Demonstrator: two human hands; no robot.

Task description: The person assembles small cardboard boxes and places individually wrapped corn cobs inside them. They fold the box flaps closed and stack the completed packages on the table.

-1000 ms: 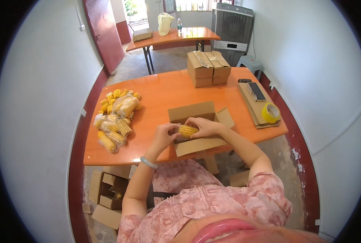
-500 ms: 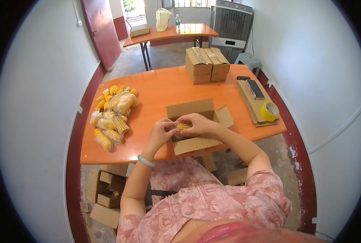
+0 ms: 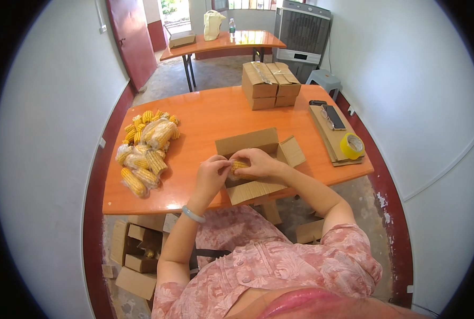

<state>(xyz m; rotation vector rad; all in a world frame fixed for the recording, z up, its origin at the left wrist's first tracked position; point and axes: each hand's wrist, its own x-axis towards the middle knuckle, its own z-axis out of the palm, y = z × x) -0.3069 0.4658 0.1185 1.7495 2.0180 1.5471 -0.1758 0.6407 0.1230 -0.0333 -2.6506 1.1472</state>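
since half a second ago your hands have stayed over the open cardboard box (image 3: 258, 159) and the corn cob (image 3: 239, 165) has sunk a little lower between them; little else has shifted.

taking that box as the landmark: well to its left on the orange table (image 3: 205, 117) lies the pile of wrapped corn cobs (image 3: 145, 151), some in clear film, so the exact count is hard to make out. below the table's left edge, cardboard pieces on the floor (image 3: 136, 255) are partly cut off by the tabletop and your arm.

your left hand (image 3: 213, 175) sits at the box's left rim, wrist bent down, fingers curled onto the near end of the cob; a pale bangle (image 3: 193, 215) rings the wrist. your right hand (image 3: 258, 162) reaches across the box opening, palm down, fingers closed over the cob's top, hiding most of it and the box's inside. only a short yellow stretch shows between the two hands. the near flap of the box is half covered by your right forearm.

behind the box stand taped cartons (image 3: 271, 85). to its right lies flat cardboard (image 3: 332, 143) carrying a phone (image 3: 333, 117) and a yellow tape roll (image 3: 352, 145).
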